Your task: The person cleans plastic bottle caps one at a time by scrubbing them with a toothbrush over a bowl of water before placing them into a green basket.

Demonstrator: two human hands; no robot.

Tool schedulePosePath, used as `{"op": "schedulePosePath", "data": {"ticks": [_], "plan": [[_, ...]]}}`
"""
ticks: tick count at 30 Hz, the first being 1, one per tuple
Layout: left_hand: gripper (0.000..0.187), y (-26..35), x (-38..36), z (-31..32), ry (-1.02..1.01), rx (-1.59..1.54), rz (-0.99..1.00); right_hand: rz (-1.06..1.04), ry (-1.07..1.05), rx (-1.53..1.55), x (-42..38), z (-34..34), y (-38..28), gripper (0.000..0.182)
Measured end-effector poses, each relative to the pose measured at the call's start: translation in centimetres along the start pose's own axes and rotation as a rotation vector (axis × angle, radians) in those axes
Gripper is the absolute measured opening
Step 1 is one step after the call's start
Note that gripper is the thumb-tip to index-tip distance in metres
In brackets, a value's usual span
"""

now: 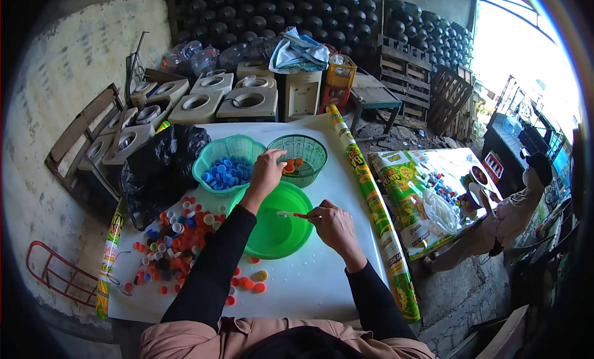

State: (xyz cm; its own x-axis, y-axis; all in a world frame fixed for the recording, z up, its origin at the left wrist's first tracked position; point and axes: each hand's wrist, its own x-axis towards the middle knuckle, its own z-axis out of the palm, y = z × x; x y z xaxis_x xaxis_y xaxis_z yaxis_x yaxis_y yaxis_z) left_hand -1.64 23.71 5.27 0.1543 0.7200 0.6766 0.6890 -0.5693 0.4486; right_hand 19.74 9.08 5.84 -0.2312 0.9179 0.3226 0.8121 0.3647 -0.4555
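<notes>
The left hand (267,167) reaches forward over the rim of the small green mesh plastic basket (307,147) holding orange bottle caps (291,167), its fingers curled together above them, though I cannot tell whether they pinch a cap. The right hand (331,224) has its grip closed on a thin red-handled tool (292,215), whose long axis lies level, pointing left across the bright green round plastic bowl (275,232) on the white tabletop (309,278).

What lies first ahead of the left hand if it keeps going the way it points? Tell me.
Judging by one view, the left hand points at the green plastic mesh basket holding orange bottle caps; it would likely meet those first.
</notes>
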Motion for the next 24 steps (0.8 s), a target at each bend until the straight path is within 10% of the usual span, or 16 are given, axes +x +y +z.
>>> {"op": "schedulePosePath", "data": {"ticks": [13,24], "plan": [[0.015,7.3,-16.8,-16.6,-0.284,-0.148,-0.486,-0.034,-0.035,0.081,0.1,0.3,-1.0,0.01],[0.017,6.5,-26.2,-10.6,-0.22,0.045,-0.461,-0.064,-0.041,0.091,-0.1,0.2,-1.6,0.012]]}}
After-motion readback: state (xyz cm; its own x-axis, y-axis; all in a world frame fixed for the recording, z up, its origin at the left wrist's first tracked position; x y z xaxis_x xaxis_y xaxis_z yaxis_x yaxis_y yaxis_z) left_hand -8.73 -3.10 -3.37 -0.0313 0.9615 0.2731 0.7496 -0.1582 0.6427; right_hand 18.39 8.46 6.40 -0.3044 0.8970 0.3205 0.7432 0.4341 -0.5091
